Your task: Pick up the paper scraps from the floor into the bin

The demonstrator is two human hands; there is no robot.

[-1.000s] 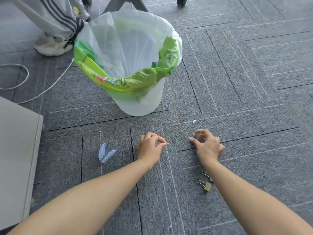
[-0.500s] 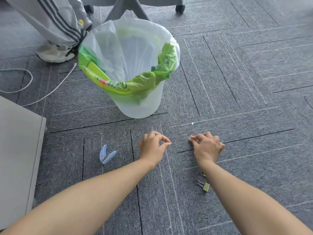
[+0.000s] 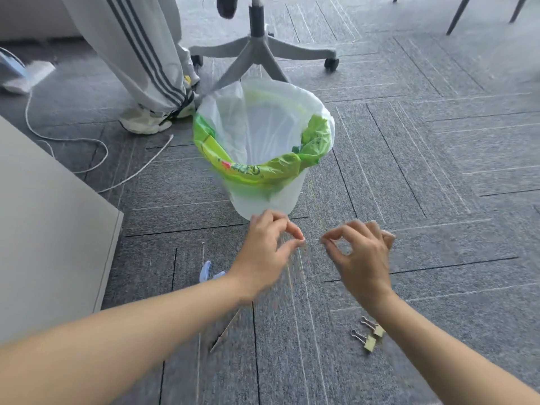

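Two-handed, hovering just near of white-bagged round plastic bin (image 3: 268,197): pinching tiny white paper scrap (image 3: 304,239) with left hand (image 3: 264,252); pinching likewise with right hand (image 3: 362,255), contents blurred, cannot tell.

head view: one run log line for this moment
left hand: pinch grip | right hand: pinch grip | held: unclear, blurred | green-lined white plastic bin: upright beyond hands

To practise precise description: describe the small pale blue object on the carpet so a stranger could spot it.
Find the white bin with its green liner. Nearer the camera, just left of the left hand, lies the pale blue object. Unlike the gold binder clips on the right, it is curved plastic.
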